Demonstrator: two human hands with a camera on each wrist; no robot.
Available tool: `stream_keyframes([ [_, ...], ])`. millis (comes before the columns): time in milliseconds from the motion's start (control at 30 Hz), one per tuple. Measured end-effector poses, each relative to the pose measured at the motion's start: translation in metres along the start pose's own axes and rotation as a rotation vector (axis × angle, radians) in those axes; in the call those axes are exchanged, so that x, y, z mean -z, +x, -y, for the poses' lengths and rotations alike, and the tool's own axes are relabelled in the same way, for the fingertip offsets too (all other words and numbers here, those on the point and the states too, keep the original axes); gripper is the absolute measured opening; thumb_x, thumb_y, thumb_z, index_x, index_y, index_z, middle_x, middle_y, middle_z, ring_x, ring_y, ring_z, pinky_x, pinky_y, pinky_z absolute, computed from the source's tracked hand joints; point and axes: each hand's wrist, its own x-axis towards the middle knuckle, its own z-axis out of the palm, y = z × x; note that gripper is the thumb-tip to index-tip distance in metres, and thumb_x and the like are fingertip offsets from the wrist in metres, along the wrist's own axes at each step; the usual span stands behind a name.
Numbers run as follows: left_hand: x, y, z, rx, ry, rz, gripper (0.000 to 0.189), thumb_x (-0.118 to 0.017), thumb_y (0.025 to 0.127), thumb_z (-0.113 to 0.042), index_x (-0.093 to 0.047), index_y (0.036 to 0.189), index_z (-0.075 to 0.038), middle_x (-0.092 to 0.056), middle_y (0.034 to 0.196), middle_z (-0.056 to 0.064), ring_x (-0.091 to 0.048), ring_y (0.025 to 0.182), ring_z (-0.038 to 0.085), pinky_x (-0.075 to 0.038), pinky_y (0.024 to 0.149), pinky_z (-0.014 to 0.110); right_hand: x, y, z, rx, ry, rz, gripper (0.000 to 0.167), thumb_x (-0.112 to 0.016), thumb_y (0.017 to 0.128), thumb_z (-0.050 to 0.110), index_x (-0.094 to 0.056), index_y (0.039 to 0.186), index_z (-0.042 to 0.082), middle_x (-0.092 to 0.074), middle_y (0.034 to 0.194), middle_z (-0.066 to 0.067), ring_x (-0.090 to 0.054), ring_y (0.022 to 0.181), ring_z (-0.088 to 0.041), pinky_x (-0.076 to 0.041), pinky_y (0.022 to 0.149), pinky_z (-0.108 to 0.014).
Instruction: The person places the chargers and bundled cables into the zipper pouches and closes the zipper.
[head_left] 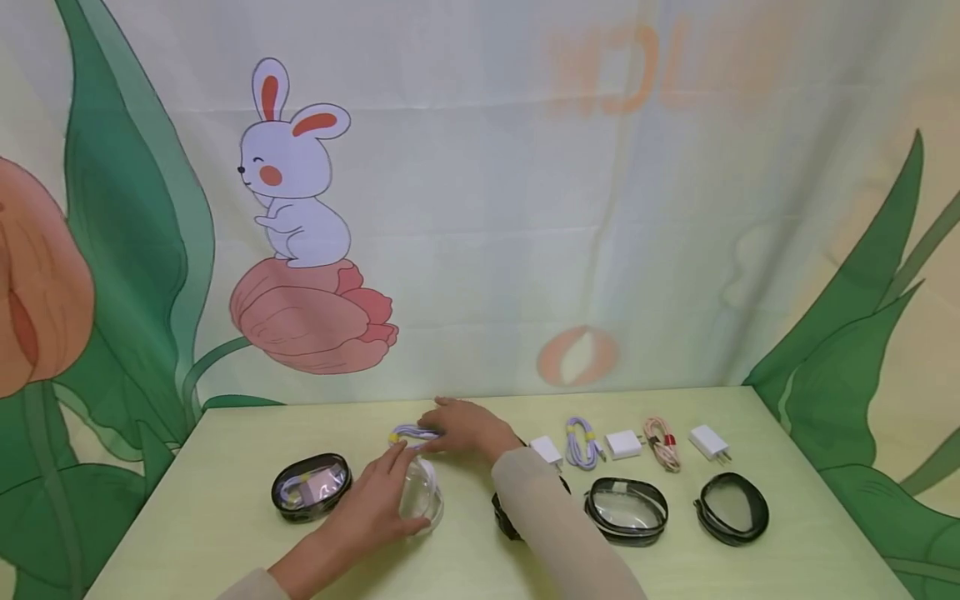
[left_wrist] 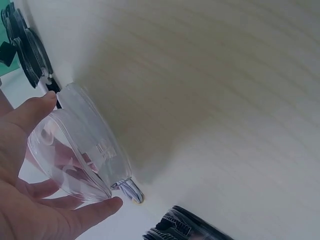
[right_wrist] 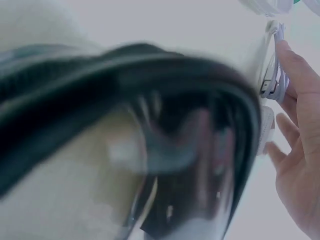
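Within the left hand (head_left: 375, 496), a clear pouch (head_left: 422, 493) is grasped between thumb and fingers; just beyond that grip, a lilac cable (head_left: 411, 432) is pinched by the right hand (head_left: 467, 429).

Left of the left grip, a filled pouch (head_left: 312, 488) is set. Right of the right grip, a charger (head_left: 545, 451), a second lilac cable (head_left: 581, 443), a middle charger (head_left: 623, 445), a pink cable (head_left: 662, 444) and an end charger (head_left: 708, 442) are lined up. On the near side of this row, a black pouch (head_left: 627, 510) and an end pouch (head_left: 757, 510) are laid, and a further pouch (head_left: 506, 518) is partly hidden by the right sleeve (head_left: 558, 525).
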Motion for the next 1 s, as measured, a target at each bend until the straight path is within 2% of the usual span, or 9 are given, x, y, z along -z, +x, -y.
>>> stream_keyframes([
  [267,0.001,-0.002,-0.001,-0.001,-0.005,0.015,0.096,-0.095,0.068,-0.037,-0.048,0.143,0.0,-0.043,0.15,0.028,-0.049,0.131,0.047,-0.046,0.104,0.059,-0.009,0.008,-0.002,0.079,0.08,-0.057,0.049,-0.074,0.094,0.035,-0.065,0.139,0.017,-0.067,0.133,0.005,-0.062,0.121,-0.011,-0.044,0.106,-0.025],
  [567,0.002,-0.003,-0.001,0.006,0.006,0.022,0.099,-0.095,0.069,-0.037,-0.045,0.146,0.0,-0.045,0.148,0.027,-0.049,0.131,0.046,-0.046,0.104,0.059,-0.013,0.012,0.001,0.053,0.092,-0.096,0.048,-0.079,0.09,0.028,-0.068,0.136,0.021,-0.069,0.13,0.008,-0.064,0.117,-0.009,-0.045,0.105,-0.024],
  [767,0.002,-0.003,-0.001,0.003,0.013,0.018,0.099,-0.095,0.069,-0.038,-0.045,0.146,0.0,-0.044,0.149,0.025,-0.049,0.132,0.045,-0.046,0.104,0.057,-0.007,0.017,-0.001,-0.014,0.258,-0.113,0.046,-0.084,0.084,0.02,-0.073,0.128,0.021,-0.071,0.124,0.01,-0.063,0.118,-0.008,-0.046,0.103,-0.023],
  [867,0.002,-0.002,-0.001,-0.014,0.009,0.005,0.099,-0.095,0.069,-0.036,-0.046,0.146,0.001,-0.045,0.149,0.025,-0.05,0.132,0.045,-0.046,0.105,0.056,0.0,0.021,-0.003,-0.039,0.343,-0.082,0.043,-0.086,0.082,0.017,-0.076,0.124,0.021,-0.073,0.118,0.011,-0.064,0.114,-0.005,-0.047,0.1,-0.021],
  [1000,0.002,-0.001,-0.004,-0.022,-0.005,0.013,0.098,-0.095,0.069,-0.036,-0.046,0.146,0.002,-0.045,0.149,0.026,-0.05,0.131,0.046,-0.046,0.104,0.057,0.006,0.023,-0.003,-0.042,0.377,-0.036,0.04,-0.086,0.082,0.016,-0.077,0.12,0.02,-0.075,0.112,0.011,-0.065,0.107,-0.004,-0.049,0.097,-0.021],
])
